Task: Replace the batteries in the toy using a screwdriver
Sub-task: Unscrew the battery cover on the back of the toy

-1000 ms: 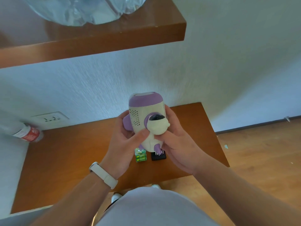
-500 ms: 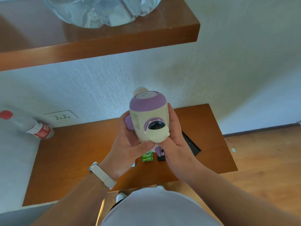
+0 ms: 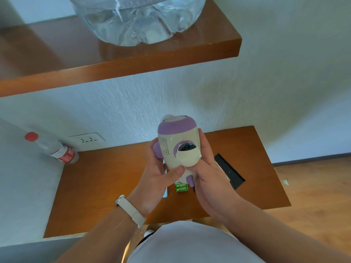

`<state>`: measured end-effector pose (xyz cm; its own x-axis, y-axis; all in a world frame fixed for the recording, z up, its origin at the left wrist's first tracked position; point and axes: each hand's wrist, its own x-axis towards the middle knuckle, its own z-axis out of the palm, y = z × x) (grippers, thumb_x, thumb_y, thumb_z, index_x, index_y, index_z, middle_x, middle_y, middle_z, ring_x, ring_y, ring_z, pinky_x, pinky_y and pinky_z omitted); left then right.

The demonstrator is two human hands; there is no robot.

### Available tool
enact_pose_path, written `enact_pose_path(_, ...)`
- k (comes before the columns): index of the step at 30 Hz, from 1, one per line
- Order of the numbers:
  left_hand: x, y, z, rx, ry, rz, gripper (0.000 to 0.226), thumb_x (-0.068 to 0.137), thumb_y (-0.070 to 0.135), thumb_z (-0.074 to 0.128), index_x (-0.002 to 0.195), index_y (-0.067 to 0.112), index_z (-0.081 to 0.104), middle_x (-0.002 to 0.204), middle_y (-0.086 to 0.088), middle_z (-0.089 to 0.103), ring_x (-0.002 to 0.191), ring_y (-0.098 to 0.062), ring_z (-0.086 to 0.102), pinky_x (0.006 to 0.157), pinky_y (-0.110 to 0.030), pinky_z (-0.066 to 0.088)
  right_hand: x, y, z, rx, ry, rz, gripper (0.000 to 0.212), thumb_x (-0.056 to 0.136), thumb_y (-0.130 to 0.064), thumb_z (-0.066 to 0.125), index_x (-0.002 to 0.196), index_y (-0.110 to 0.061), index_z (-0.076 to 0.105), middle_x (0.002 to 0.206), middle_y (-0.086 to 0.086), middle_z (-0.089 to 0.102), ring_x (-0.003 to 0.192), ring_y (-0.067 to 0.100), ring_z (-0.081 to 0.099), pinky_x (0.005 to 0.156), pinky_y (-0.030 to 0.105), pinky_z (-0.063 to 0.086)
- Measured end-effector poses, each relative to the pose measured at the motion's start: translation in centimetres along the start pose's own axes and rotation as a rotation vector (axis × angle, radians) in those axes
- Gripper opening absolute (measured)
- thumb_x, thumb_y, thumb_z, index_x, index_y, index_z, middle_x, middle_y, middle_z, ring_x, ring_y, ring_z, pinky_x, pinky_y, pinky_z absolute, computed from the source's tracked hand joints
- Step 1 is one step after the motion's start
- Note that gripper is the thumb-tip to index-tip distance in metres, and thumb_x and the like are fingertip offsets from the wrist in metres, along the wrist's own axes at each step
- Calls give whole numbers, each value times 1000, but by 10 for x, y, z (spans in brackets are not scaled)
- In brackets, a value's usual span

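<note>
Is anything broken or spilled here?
Nothing stands out. The left hand and right hand hold the toy above the table; green batteries lie side by side beneath it; the red-capped bottle shows no spill.

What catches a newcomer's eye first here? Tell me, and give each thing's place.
The purple-and-cream toy stands out first, gripped by the left hand and the right hand above the wooden table. Next comes the big clear water jug on the shelf overhead. On the table, a green battery pack lies beneath the toy, and a red-capped bottle sits at the back left.
</note>
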<state>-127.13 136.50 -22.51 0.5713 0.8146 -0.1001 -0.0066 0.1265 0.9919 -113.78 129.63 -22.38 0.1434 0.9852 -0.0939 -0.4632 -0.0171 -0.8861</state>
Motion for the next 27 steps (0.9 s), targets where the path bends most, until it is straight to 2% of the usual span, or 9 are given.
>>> enact_pose_path(2,0,-3,-1,-10,-7,-11,83,79,33,81,144,30,30,135,4,58,129,-23,56,94,-38,56,2,0,1,28,11,20,67,94,-19,56,147,-50,30,139,-3,55,122,53,39,105,65,37)
enact_pose_path(4,1,-6,-3,-13,-16,-19,77,82,27,76,144,28,29,134,5,59,128,-22,56,93,-36,56,4,-1,1,57,21,43,69,90,-13,56,146,-48,35,138,-2,57,124,45,48,106,66,36)
enact_pose_path(6,2,-9,-3,-1,-18,-22,75,85,22,74,144,27,27,133,6,59,128,-21,57,94,-36,56,7,-1,1,82,38,60,71,85,-11,56,144,-48,39,137,-4,59,125,29,56,106,61,40)
enact_pose_path(8,3,-12,-4,5,-2,-21,75,87,19,74,145,27,26,132,8,60,127,-19,57,93,-35,56,9,-1,1,118,59,71,71,83,-11,56,141,-48,42,135,-4,60,125,26,57,104,54,48)
enact_pose_path(12,3,-15,-4,-6,15,-26,78,84,22,72,146,29,25,134,7,58,126,-17,57,94,-39,56,14,0,4,161,99,95,71,74,-14,58,137,-45,48,132,-1,62,124,28,58,81,33,57)
enact_pose_path(14,2,-18,-4,-20,33,-40,82,83,24,73,147,29,23,135,5,56,127,-18,56,96,-42,56,15,0,5,175,115,125,72,71,-13,56,135,-45,51,130,-1,63,121,30,59,68,30,55)
enact_pose_path(19,0,-22,-1,-41,69,-60,92,76,36,77,149,30,21,137,2,55,128,-21,56,101,-49,54,22,-1,8,223,146,196,71,75,-4,48,135,-42,53,131,2,63,122,34,59,54,25,53)
enact_pose_path(23,-1,-25,-4,-54,95,-67,91,77,36,77,149,31,21,138,2,55,130,-21,55,105,-54,50,26,-2,10,252,164,237,73,78,5,43,136,-38,53,133,7,61,121,38,58,44,20,49)
enact_pose_path(27,1,-25,-8,-38,112,-65,90,78,36,78,148,30,22,137,2,55,130,-22,54,105,-56,50,30,-1,13,283,136,240,74,74,2,45,136,-37,53,133,9,61,121,38,58,47,22,51)
